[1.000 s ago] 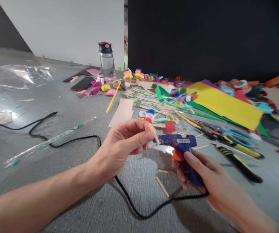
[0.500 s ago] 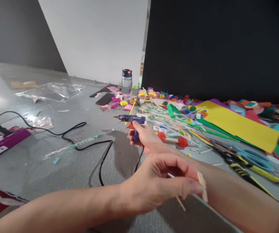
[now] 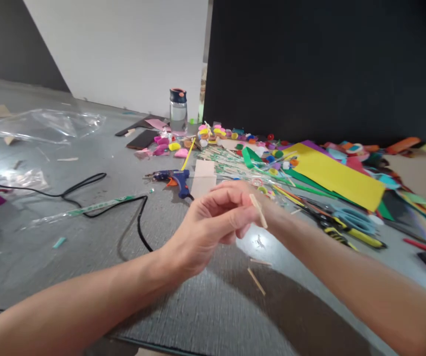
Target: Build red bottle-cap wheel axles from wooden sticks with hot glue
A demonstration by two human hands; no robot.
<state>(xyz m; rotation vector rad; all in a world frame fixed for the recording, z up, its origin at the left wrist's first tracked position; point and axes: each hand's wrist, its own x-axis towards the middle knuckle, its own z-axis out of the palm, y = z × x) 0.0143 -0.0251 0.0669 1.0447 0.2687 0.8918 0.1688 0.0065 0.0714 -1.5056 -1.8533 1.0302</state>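
My left hand (image 3: 213, 225) is closed in a pinch, its thumb and forefinger on a short, pale wooden stick (image 3: 259, 211). Just behind it is my right hand (image 3: 249, 188), its fingers mostly hidden by the left, so I cannot tell what they do. A blue hot glue gun (image 3: 180, 181) with an orange trigger lies on the table, its nozzle to the left. On the table below my hands are two more small wooden sticks, the nearer stick (image 3: 256, 282) slanted. A pale rectangular card (image 3: 203, 175) lies beside the glue gun.
A black cord (image 3: 142, 217) loops across the left side, near a clear-green glue stick packet (image 3: 98, 206). A water bottle (image 3: 178, 111) stands at the back. Blue-handled scissors (image 3: 354, 220), yellow-and-black pliers (image 3: 361, 235), yellow sheets (image 3: 335, 173) and coloured caps fill the right.
The glue gun has left my right hand and now rests on the table. My right hand has drawn back behind my left, which has moved up and left with the wooden stick. The view has shifted right.
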